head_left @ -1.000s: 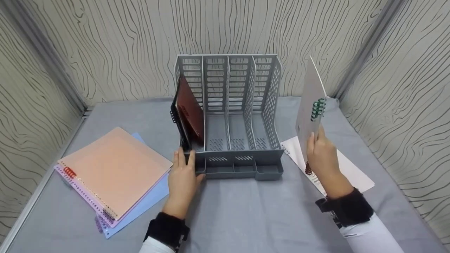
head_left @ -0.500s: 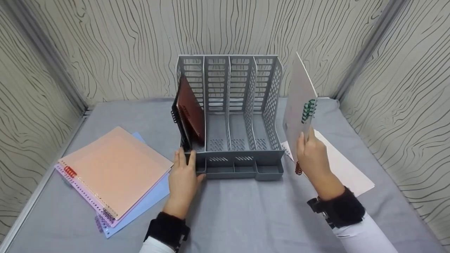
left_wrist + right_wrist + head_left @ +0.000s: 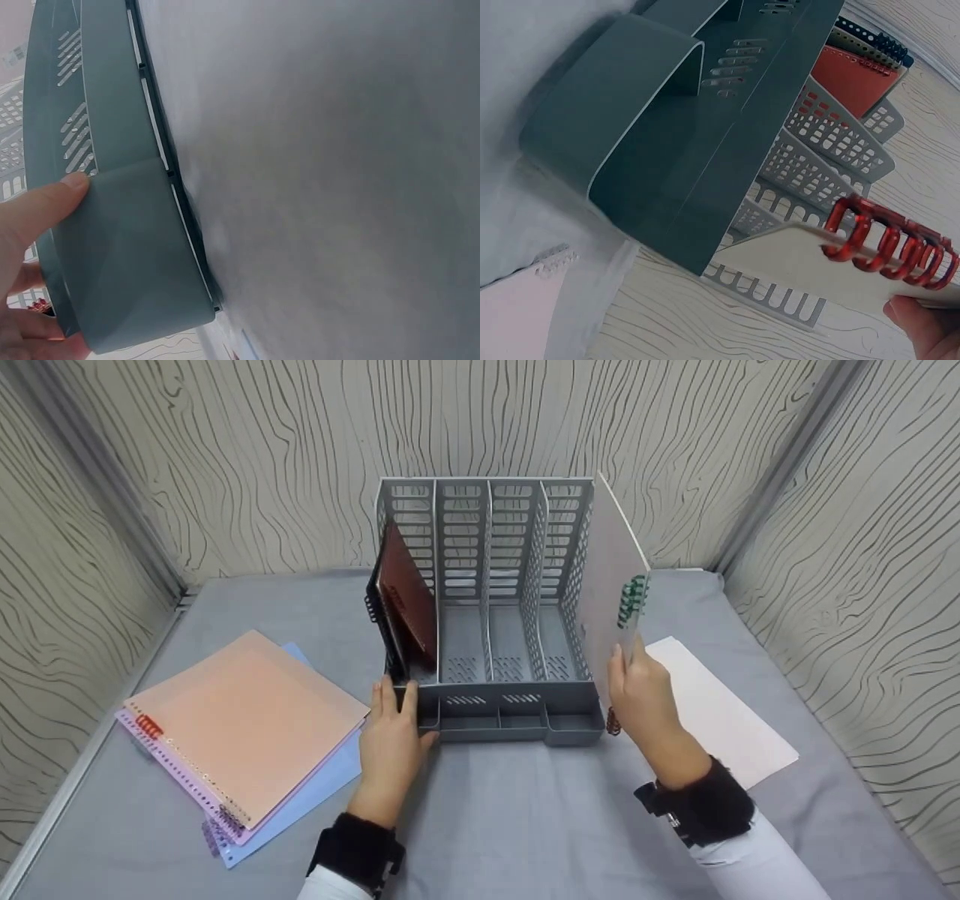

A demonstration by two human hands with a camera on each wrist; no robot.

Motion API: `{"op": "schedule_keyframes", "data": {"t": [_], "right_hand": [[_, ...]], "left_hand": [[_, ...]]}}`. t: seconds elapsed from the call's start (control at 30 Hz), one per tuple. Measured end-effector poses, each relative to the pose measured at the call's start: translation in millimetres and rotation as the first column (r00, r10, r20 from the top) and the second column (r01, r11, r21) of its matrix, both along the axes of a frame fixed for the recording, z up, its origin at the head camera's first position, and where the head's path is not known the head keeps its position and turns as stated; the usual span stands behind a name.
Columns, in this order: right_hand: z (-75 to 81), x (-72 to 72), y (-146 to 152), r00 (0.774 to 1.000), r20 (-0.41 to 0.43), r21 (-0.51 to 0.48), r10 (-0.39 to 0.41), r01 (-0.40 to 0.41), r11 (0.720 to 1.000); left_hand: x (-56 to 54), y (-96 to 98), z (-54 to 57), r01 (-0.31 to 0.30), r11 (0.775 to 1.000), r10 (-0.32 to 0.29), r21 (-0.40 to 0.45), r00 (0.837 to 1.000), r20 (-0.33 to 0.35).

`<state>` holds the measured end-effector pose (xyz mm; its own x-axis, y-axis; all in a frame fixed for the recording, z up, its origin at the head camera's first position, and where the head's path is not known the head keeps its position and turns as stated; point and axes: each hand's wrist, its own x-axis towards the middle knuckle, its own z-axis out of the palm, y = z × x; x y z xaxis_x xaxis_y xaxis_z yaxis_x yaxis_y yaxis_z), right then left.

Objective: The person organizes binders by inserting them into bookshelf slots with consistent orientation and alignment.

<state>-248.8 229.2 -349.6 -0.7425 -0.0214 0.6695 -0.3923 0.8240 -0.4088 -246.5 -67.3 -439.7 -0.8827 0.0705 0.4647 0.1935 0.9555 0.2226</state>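
A white loose-leaf notebook (image 3: 619, 547) with a green and a red ring clip stands upright in my right hand (image 3: 651, 697), which pinches its ringed edge. Its far part overlaps the right side of the grey file organizer (image 3: 525, 690) in the head view; whether they touch I cannot tell. In the right wrist view the red rings (image 3: 889, 240) show beside the thumb. My left hand (image 3: 388, 750) grips the organizer's front left corner, its thumb (image 3: 52, 199) on the tray front. A dark red notebook (image 3: 409, 592) and a black ring-bound one (image 3: 375, 607) lean in the leftmost slot.
At left, an orange notebook (image 3: 247, 720) lies on a pink-purple one (image 3: 180, 769) and a blue one (image 3: 300, 802). To the right a pale pink notebook (image 3: 731, 720) lies flat on the grey cloth (image 3: 495, 825). Patterned panels (image 3: 480, 420) enclose the back and sides.
My right hand has carried the white notebook leftward, from out beside the organizer to its right side. The left hand and the organizer have stayed in place.
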Motion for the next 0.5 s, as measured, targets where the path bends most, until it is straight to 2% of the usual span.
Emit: {"op": "schedule_keyframes", "data": {"t": [0.2, 0.4, 0.5], "right_hand": [[0.3, 0.8, -11, 1.000, 0.006, -0.020, 0.025, -0.025, 1.000], [0.8, 0.8, -21, 0.998, -0.045, 0.003, 0.050, -0.050, 0.999], [0.8, 1.1, -26, 0.998, -0.031, -0.015, 0.053, -0.053, 0.998]], "left_hand": [[0.6, 0.0, 0.6, -0.001, 1.000, 0.001, 0.001, 1.000, 0.006], [0.2, 0.3, 0.5, 0.000, 1.000, 0.000, 0.001, 1.000, 0.010], [0.0, 0.3, -0.2, 0.002, 1.000, -0.002, 0.003, 1.000, 0.005]]}}
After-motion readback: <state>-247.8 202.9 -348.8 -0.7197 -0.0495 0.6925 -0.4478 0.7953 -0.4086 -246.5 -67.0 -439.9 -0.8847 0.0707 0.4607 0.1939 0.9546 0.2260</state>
